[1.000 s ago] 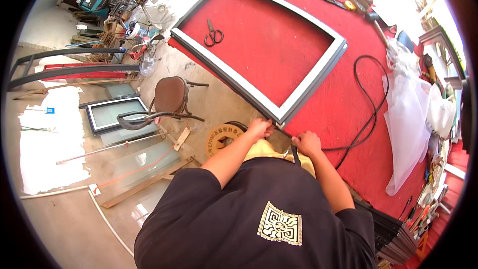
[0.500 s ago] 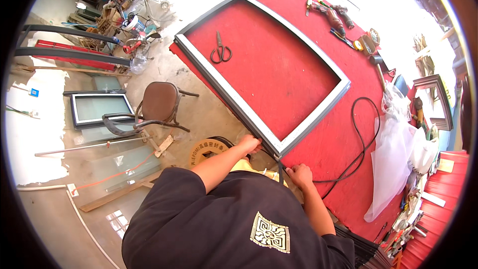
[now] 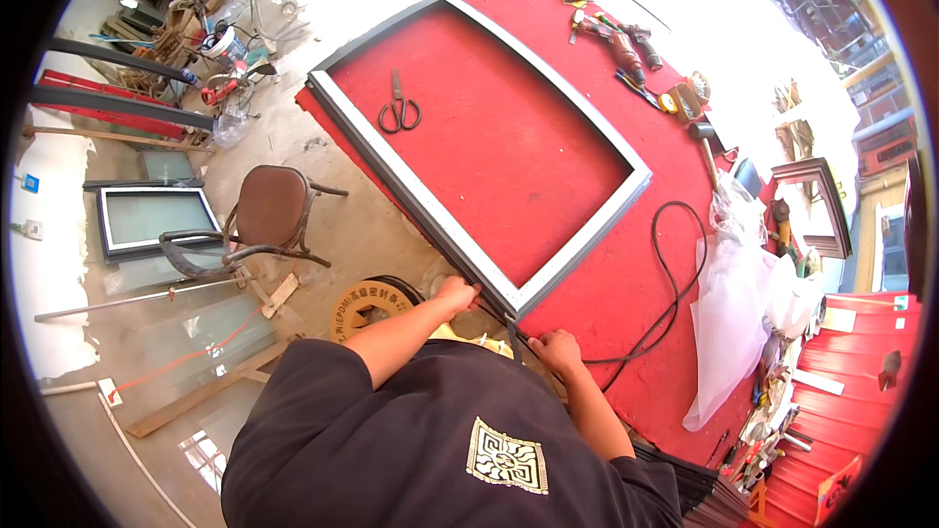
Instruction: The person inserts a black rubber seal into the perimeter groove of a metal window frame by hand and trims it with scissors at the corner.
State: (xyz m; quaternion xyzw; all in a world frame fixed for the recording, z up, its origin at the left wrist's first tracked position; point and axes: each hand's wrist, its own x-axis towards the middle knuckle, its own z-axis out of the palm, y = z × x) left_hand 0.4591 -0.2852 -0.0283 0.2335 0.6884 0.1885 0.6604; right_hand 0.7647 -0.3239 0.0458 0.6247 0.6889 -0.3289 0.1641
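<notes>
A grey-and-white rectangular window frame (image 3: 577, 223) lies on a red-covered table (image 3: 675, 401), its near corner pointing toward me. A thin black rubber strip (image 3: 675, 308) loops over the table to the right of the frame. My right hand (image 3: 558, 352) is closed on this strip just below the near corner. At the frame's lower left side, my left hand (image 3: 457, 297) has its fingers pinched together, with a dark length of the strip leading from them toward the corner. The fingertips are partly hidden. Black-handled scissors (image 3: 398, 110) rest inside the frame opening.
Along the table's far right edge lie a power drill (image 3: 626, 51), a hammer (image 3: 702, 133) and other tools. Clear plastic sheeting (image 3: 729, 332) hangs there. A brown chair (image 3: 274, 207) and a cardboard-sided reel (image 3: 354, 305) stand left of the table. Glass panes (image 3: 196, 332) lean farther left.
The whole view has shifted, so the table and frame appear farther left and slightly lower. Both hands keep nearly the same places by the frame's near corner.
</notes>
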